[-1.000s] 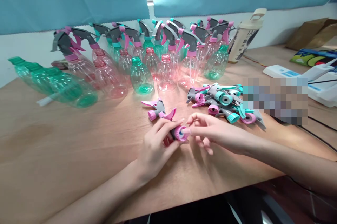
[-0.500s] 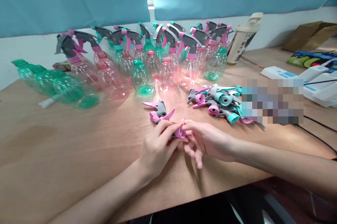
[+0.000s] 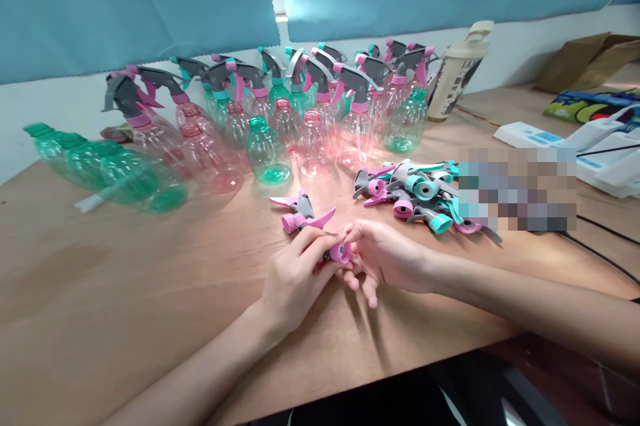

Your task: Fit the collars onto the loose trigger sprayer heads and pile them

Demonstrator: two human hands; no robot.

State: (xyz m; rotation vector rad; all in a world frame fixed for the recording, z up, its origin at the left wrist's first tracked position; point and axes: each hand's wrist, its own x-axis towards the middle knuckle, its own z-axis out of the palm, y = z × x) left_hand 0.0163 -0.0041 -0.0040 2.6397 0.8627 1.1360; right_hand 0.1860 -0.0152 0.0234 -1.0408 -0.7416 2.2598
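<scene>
My left hand (image 3: 295,273) pinches a grey and pink spray trigger head between thumb and fingers. Its pink screw collar (image 3: 341,252) faces right, with the hollow inside showing, while the hand covers much of the body. Close at the collar's right side is my right hand (image 3: 383,259), palm toward it, thumb raised near the left fingertips and lower fingers spread. Whether those fingers touch the collar is partly hidden. Just beyond my left hand, a grey spray head with pink parts (image 3: 303,205) shows. Which of the pink pieces there belong to the held head I cannot tell.
Beyond the hands, a heap of loose spray heads (image 3: 425,189) lies to the right. Several pink and green bottles stand behind, some with heads fitted; green bottles (image 3: 125,173) lie at left. A cream tumbler (image 3: 457,79), white power strip (image 3: 530,136) and cardboard box (image 3: 575,66) are farther right.
Both hands have shifted slightly left. My right hand has moved up a little, its thumb bending, and more of the collar shows. The view has tilted slightly.
</scene>
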